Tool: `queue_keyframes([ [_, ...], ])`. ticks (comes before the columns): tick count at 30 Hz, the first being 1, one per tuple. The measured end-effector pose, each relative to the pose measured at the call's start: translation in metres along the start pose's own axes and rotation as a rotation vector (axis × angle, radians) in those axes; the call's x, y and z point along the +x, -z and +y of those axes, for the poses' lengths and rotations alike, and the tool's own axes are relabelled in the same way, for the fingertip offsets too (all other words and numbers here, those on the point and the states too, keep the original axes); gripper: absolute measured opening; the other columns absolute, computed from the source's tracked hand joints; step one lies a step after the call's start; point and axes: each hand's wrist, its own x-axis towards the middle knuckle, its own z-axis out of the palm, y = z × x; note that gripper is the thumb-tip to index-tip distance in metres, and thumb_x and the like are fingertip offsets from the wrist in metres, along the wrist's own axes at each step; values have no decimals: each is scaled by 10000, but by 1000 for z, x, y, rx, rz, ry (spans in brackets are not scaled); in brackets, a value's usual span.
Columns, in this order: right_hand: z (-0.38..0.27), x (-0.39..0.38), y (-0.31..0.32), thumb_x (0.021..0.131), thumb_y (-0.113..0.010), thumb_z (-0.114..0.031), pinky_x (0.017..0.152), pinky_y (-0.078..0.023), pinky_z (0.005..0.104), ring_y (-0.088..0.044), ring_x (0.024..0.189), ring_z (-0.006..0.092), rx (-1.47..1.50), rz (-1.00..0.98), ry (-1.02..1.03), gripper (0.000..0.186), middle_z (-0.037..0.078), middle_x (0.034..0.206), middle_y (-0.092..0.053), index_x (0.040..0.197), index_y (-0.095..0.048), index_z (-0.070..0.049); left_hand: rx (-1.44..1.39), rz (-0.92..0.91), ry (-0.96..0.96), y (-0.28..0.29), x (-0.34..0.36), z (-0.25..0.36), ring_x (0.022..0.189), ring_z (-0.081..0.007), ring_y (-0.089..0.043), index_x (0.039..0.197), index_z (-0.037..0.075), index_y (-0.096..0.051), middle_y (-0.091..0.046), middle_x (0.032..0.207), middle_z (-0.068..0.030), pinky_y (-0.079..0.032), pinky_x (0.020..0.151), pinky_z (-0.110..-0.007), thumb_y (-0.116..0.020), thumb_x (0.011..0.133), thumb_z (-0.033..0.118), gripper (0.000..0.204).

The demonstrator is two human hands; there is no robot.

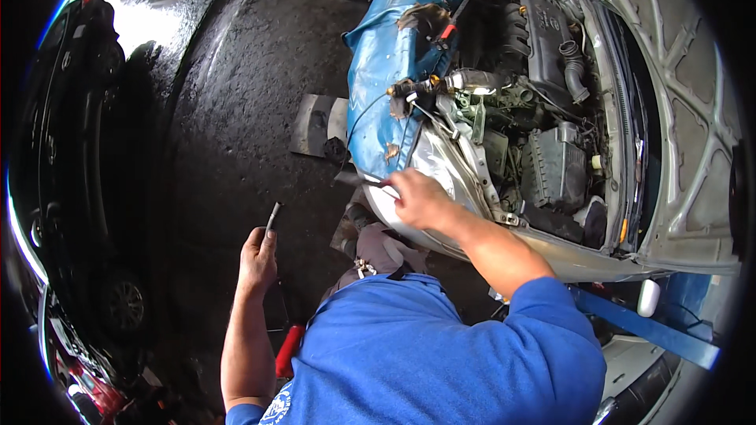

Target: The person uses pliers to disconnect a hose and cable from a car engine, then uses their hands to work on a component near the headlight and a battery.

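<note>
My left hand [257,261], held out over the dark floor, is closed round a short grey metal rod [274,216] that sticks up past the thumb; its kind is unclear. Over the car's silver front corner, my right hand [422,200] grips a slim dark tool [368,181] with a reddish part near the fingers. Its exact kind does not show. Just beyond that hand, a blue fender cover [378,102] drapes over the car's front. A work light [472,81] lies across the cover's edge and the engine bay.
The open engine bay holds an engine [547,43] and a black box [557,165]. The raised hood [681,110] stands at the right. A blue lift arm [638,327] is low right. Left stands a dark car [79,157]; a grey slab [315,124] lies on the floor.
</note>
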Motion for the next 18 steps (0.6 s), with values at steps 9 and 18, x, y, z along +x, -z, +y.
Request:
queue_keyframes([
  [9,148,10,7,784,-711,-209,870,-442,504,-538,1010,424,-195,479,-487,417,225,1043,-568,1117,-538,-27,280,42,67,-16,63,44,804,-209,-630,1116,-9,-615,-671,870,-130,-497,718,-342,-572,943,283,343],
  [18,151,45,-14,787,-717,-237,922,-421,523,-505,1078,419,-187,513,-544,447,202,1137,-542,1175,-577,-65,752,-163,143,73,131,-200,970,-307,-670,1182,21,-621,-688,1021,-192,-530,824,-414,-600,886,362,452],
])
